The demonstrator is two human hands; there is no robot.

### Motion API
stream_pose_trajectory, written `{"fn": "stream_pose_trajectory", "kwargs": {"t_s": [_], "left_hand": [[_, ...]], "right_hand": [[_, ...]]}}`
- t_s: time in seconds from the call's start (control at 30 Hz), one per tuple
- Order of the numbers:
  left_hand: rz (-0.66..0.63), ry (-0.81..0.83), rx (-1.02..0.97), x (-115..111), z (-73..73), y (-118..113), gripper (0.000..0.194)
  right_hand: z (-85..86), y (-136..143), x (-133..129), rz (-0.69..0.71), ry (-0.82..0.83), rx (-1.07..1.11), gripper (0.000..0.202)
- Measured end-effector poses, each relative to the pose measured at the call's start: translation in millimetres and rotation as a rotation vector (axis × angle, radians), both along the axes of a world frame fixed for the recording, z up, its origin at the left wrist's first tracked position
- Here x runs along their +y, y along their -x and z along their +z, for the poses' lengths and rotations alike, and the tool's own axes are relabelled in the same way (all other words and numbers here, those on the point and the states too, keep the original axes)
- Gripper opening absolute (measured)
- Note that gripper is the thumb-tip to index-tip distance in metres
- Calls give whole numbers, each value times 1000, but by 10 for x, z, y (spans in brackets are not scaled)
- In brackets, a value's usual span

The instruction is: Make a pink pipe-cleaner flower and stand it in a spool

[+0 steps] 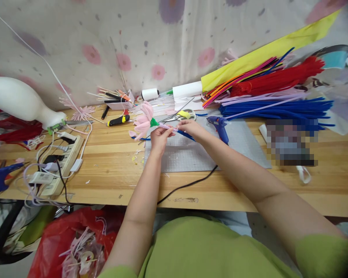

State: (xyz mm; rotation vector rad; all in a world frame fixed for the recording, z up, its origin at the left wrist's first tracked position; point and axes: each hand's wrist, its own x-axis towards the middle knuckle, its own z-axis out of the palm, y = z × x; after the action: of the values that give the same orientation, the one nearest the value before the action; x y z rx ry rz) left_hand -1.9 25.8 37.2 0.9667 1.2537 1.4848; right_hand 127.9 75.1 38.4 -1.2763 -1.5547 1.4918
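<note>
A pink pipe-cleaner flower (145, 117) with a green base tilts to the left above the mat. Its stem (164, 126) is wrapped in lilac pipe cleaner, and my left hand (160, 139) pinches it below the base. Close by on the right, my right hand (190, 129) has thumb and fingers closed at the lower end of the wrapping, on the lilac pipe cleaner. Behind my hands lie scissors (190, 115) with a yellow piece on them. A blue glue gun (219, 126) rests on the grey cutting mat (234, 150), right of my right hand.
Bundles of blue pipe cleaners (278, 109) and red pipe cleaners (275, 79) lie at the back right. A yellow-black handled tool (118, 120) sits left of the flower. A power strip (62, 170) full of plugs stands at left; a black cable (188, 183) crosses the front.
</note>
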Motion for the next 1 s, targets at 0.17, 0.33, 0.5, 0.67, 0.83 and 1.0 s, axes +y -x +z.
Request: {"fn": "stream_pose_trajectory", "kwargs": {"t_s": [0.17, 0.33, 0.5, 0.67, 0.83, 1.0], "left_hand": [[-106, -24, -12, -32, -41, 7, 23], [34, 80, 3, -23, 4, -17, 21], [168, 109, 9, 6, 28, -66, 18], [205, 70, 112, 11, -60, -107, 17], [173, -36, 156, 22, -135, -81, 12], [141, -103, 163, 14, -91, -49, 10]], "right_hand": [[66, -80, 13, 178, 391, 83, 8], [14, -113, -50, 72, 79, 127, 9], [-11, -114, -244, -9, -831, -179, 14], [-9, -113, -327, 101, -1127, -457, 21], [7, -84, -293, -96, -1015, -394, 17], [25, -54, -235, -213, -696, -214, 12]]}}
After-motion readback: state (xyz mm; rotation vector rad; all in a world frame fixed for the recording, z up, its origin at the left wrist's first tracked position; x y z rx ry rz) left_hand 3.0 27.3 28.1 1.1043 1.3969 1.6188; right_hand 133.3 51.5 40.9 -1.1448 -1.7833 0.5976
